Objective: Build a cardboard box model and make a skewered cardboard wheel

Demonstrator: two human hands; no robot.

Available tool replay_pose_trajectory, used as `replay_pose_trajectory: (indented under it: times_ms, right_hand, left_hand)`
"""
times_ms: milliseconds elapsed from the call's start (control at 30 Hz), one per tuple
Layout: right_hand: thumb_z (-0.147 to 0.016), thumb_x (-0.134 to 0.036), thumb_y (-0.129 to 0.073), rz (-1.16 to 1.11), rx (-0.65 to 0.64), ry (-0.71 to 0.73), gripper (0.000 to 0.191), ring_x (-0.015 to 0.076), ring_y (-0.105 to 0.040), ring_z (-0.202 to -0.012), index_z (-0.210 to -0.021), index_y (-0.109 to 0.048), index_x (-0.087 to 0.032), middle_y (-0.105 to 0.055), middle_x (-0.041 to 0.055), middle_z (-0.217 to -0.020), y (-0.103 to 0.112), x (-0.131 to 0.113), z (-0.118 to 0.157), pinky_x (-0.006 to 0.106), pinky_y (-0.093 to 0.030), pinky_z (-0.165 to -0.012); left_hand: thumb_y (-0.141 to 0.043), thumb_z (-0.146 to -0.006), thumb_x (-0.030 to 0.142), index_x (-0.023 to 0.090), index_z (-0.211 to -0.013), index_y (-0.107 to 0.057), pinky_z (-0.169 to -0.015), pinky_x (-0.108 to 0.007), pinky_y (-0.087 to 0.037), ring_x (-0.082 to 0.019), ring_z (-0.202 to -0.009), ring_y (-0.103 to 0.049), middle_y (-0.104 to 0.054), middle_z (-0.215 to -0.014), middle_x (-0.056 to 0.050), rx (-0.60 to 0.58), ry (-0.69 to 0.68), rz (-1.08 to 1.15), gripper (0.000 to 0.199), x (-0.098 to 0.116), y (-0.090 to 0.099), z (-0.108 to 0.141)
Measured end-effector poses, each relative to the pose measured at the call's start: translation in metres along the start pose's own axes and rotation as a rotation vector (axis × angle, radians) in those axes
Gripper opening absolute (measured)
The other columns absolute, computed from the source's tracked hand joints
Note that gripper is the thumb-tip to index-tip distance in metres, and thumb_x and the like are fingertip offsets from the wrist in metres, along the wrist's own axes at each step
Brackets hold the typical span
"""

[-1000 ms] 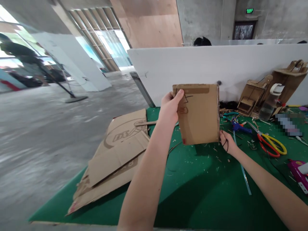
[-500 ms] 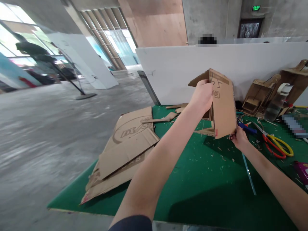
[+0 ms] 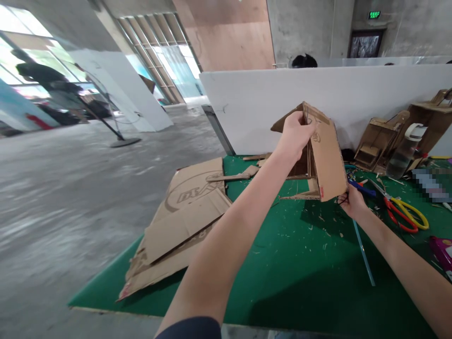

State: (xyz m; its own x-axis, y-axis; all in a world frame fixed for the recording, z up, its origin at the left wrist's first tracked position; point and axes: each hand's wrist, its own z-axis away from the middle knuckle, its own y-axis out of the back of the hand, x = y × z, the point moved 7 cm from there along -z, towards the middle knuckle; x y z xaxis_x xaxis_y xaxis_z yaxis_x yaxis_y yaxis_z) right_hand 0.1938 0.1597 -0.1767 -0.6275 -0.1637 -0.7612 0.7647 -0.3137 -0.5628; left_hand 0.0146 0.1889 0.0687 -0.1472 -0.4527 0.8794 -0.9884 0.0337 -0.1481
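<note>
A brown cardboard structure (image 3: 328,160), box-like with a slanted top flap, is tilted above the green table (image 3: 282,263). My left hand (image 3: 297,132) is closed on its upper edge, thumb on the printed outer face. Low on its right side, my right hand (image 3: 351,202) grips the bottom corner, with a thin dark loop by the fingers. Just right of that hand lie a blue-handled tool (image 3: 363,188) and scissors (image 3: 406,212) with red and yellow handles. A clear bluish stick (image 3: 363,254) rests below the right wrist. The structure's interior is partly hidden by my left hand.
Flat cardboard sheets (image 3: 187,226) are stacked on the left of the table, a cardboard strip (image 3: 233,176) on top. Cardboard models (image 3: 376,141), a water bottle (image 3: 406,148) and a purple item (image 3: 441,254) stand or lie at right. A white partition (image 3: 254,108) borders the back.
The cardboard structure has tilted slightly, its top shifting left and its lower part turning a little. My left hand has moved slightly up and left with it. My right hand stays at the bottom corner.
</note>
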Motion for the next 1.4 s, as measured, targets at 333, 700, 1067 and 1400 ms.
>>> replay_pose_trajectory:
  times_ms: [333, 700, 1067, 1400]
  right_hand:
    - [-0.073, -0.054, -0.072, 0.106, -0.226, 0.113, 0.046, 0.0058, -0.026, -0.039, -0.067, -0.038, -0.024, -0.027, -0.0115, -0.046, -0.009, 0.005, 0.001, 0.018, -0.020, -0.036]
    - [-0.077, -0.063, -0.065, 0.344, -0.375, 0.290, 0.043, 0.0061, -0.022, -0.039, -0.073, -0.054, -0.022, -0.024, -0.0113, -0.048, -0.034, -0.001, 0.031, 0.019, -0.020, -0.035]
    - [-0.076, -0.063, -0.067, 0.309, -0.246, 0.430, 0.044, 0.0041, -0.022, -0.039, -0.070, -0.054, -0.021, -0.025, -0.0116, -0.048, -0.022, -0.015, 0.022, 0.016, -0.020, -0.035]
    - [-0.078, -0.052, -0.070, 0.041, -0.079, 0.769, 0.039, 0.0040, -0.020, -0.040, -0.067, -0.053, -0.020, -0.025, -0.0119, -0.046, -0.023, -0.137, 0.041, 0.016, -0.018, -0.035]
  left_hand:
    - [-0.059, -0.073, 0.015, 0.019, -0.078, -0.063, -0.074, -0.037, -0.058, -0.022, -0.081, -0.070, -0.070, -0.076, -0.004, 0.233, 0.078, 0.134, 0.008, -0.019, 0.065, -0.015]
    - [-0.065, -0.066, 0.019, 0.022, -0.076, -0.068, -0.072, -0.032, -0.058, -0.018, -0.076, -0.068, -0.073, -0.079, -0.002, 0.288, -0.106, 0.294, 0.011, -0.026, 0.136, -0.018]
    - [-0.072, -0.072, 0.030, 0.021, -0.091, -0.070, -0.087, -0.031, -0.052, -0.018, -0.093, -0.066, -0.072, -0.097, -0.003, 0.396, -0.350, 0.024, 0.021, -0.035, 0.135, 0.007]
    - [-0.063, -0.084, 0.039, 0.020, -0.107, -0.066, -0.093, -0.031, -0.050, -0.018, -0.100, -0.065, -0.070, -0.106, -0.006, 0.430, -0.407, -0.230, 0.030, -0.026, 0.127, 0.026]
